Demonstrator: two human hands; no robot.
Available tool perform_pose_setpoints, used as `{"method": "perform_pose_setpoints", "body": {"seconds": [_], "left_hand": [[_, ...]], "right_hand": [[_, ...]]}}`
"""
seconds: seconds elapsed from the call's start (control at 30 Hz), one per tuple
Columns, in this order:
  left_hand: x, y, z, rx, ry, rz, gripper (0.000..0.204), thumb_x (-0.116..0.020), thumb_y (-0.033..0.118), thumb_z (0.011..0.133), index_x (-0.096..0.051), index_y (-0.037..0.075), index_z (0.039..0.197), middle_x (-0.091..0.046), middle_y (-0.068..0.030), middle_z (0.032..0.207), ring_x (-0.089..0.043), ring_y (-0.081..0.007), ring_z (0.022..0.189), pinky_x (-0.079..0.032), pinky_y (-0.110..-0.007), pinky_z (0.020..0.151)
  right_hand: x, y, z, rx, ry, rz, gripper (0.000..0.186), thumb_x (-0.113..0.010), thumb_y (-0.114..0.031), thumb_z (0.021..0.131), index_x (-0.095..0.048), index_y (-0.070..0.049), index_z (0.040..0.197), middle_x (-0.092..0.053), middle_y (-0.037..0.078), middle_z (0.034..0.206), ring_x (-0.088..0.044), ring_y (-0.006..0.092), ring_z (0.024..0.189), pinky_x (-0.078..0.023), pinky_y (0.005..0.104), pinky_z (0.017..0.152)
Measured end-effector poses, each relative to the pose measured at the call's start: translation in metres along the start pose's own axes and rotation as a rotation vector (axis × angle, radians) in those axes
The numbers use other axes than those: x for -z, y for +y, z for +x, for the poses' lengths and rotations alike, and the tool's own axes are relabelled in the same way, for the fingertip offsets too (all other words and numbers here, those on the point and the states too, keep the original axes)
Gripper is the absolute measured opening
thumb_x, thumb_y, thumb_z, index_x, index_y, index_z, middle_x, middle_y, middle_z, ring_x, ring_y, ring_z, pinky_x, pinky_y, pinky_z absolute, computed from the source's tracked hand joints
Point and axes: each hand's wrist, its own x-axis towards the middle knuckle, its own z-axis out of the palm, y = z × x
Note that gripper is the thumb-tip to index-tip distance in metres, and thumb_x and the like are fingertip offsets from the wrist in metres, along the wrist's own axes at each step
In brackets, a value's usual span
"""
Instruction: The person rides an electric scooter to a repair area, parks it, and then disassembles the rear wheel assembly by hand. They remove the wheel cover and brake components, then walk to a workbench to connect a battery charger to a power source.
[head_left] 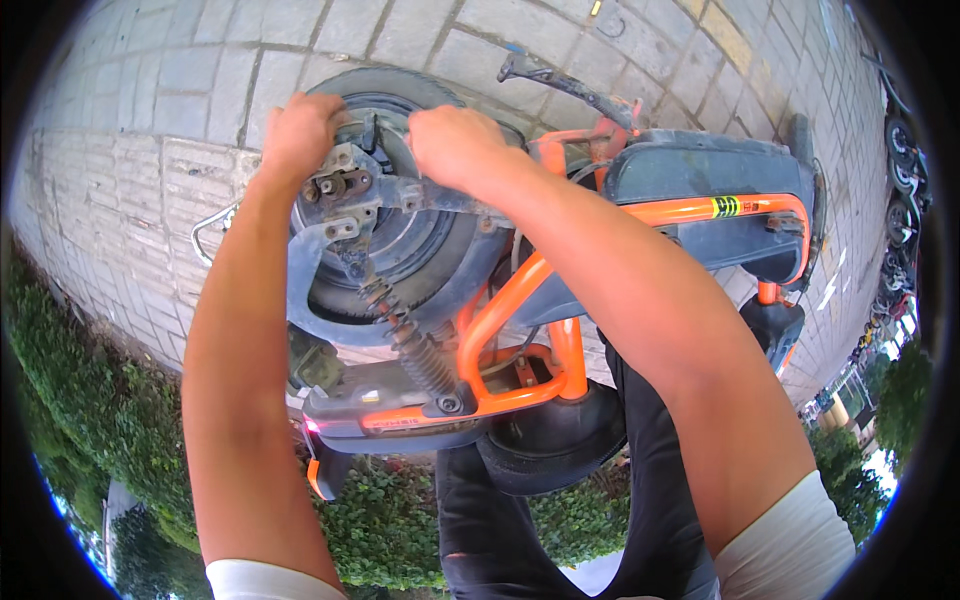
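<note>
An orange-framed electric scooter (515, 305) lies on its side in front of me. My left hand (303, 135), fingers curled, is at the far left of its rear wheel (455, 250), just beyond the axle nut (328, 187). Across the wheel, my right hand (455, 147) is closed by the far side of the metal swingarm (400, 193). Whatever either hand grips is hidden by the fingers. Between the hands sits a small black part (374, 138) at the wheel hub. A coil-spring shock absorber (410, 335) runs from near the axle toward the tail.
Grey paving (190, 90) lies under and beyond the scooter. The kickstand (565, 85) sticks out at the far side. The scooter's seat (550, 440) is near my legs. Green hedge plants (130, 420) grow at the left and below. Parked two-wheelers (900, 190) line the right edge.
</note>
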Motion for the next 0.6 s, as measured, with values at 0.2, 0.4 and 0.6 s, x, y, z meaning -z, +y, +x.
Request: {"method": "perform_pose_setpoints", "body": {"seconds": [0.2,0.4,0.6], "left_hand": [[0.002,0.001,-0.009,0.061,0.009,0.048,0.021,-0.054,0.029,0.088,-0.064,0.011,0.09,-0.064,-0.0073,0.088,-0.054,-0.0296,0.093,-0.04,-0.046,0.077],[-0.001,0.005,-0.008,0.075,0.074,0.061,0.02,-0.055,0.028,0.088,-0.064,0.009,0.09,-0.064,-0.0065,0.09,-0.053,-0.0292,0.092,-0.039,-0.046,0.077],[-0.002,0.002,-0.01,0.032,0.081,0.03,0.019,-0.055,0.025,0.087,-0.065,0.009,0.092,-0.064,-0.0062,0.093,-0.054,-0.0295,0.093,-0.041,-0.044,0.078]], "right_hand": [[-0.005,0.016,0.017,0.089,0.092,-0.054,0.024,-0.048,-0.024,0.089,-0.068,-0.012,0.096,-0.067,0.012,0.094,-0.064,0.0298,0.093,-0.05,0.0414,0.078],[-0.007,0.033,0.014,0.169,0.131,-0.041,0.029,-0.046,-0.035,0.092,-0.066,-0.014,0.097,-0.067,0.01,0.091,-0.063,0.0309,0.09,-0.049,0.0421,0.078],[-0.007,0.027,0.007,0.16,0.107,-0.093,0.024,-0.051,-0.027,0.086,-0.067,-0.012,0.095,-0.068,0.011,0.091,-0.064,0.0298,0.09,-0.047,0.0429,0.083]]}}
